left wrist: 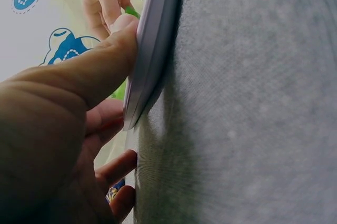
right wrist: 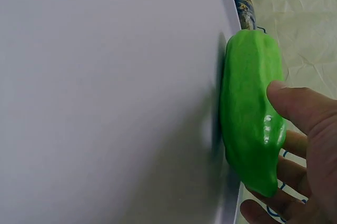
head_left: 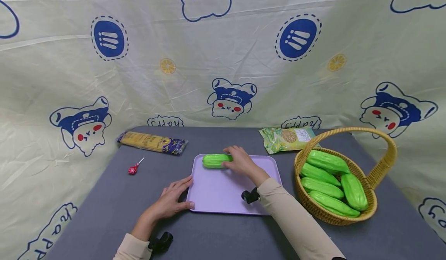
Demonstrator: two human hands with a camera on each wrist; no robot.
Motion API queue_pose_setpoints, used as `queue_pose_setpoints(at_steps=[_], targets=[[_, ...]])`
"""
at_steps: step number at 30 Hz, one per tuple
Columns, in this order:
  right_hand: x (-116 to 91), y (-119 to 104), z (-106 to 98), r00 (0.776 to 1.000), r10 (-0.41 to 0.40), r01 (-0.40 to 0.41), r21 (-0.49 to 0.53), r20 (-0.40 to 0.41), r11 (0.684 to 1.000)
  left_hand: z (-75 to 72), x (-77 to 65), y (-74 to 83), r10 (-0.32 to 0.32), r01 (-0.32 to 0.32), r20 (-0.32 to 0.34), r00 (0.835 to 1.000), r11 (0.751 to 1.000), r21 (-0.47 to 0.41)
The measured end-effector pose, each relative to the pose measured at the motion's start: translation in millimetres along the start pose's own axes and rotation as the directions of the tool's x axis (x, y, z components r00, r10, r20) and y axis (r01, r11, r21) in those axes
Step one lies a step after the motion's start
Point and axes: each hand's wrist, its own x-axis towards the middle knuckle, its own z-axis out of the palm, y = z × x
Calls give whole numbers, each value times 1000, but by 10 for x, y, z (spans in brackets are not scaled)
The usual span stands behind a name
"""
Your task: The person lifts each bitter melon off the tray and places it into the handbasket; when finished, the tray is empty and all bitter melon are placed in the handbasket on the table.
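A light purple tray (head_left: 223, 192) lies on the grey table. Along its far left edge is a ridged green gourd (head_left: 213, 161), smooth and glossy. My right hand (head_left: 240, 161) holds the gourd's right end, with the thumb on the near side and the fingers on the far side. In the right wrist view the gourd (right wrist: 253, 103) tapers toward the hand's fingers (right wrist: 292, 174). My left hand (head_left: 170, 200) rests at the tray's left edge, its fingers fairly straight. The left thumb (left wrist: 108, 61) touches the tray's rim (left wrist: 150, 50) in the left wrist view.
A wicker basket (head_left: 299, 190) with a tall handle stands right of the tray, holding several similar green gourds (head_left: 325, 188). Behind lies a green-yellow packet (head_left: 287, 139). A yellow and blue packet (head_left: 151, 142) and a red lollipop (head_left: 133, 169) lie at the left. A patterned cloth (head_left: 146, 86) hangs behind.
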Motion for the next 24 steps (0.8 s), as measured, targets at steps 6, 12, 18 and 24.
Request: queue_pose_setpoints(at_steps=[6,12,18,24], targets=[[11,33,36,1000,-14,14,-11,-2,1000,3,0,0,3,-3,-7,1000,1000,-1],[7,42,50,999,-34,34,-9,-16,999,1,6,-7,9,-9,-16,1000,1000,2],[-13,18,37,999,-37,37,3,-26,999,-5,2,-10,5,-5,-12,1000,1000,0],[-41,9,23,998,-46,45,-5,-42,999,-7,-3,-5,6,-6,-9,1000,1000,1]])
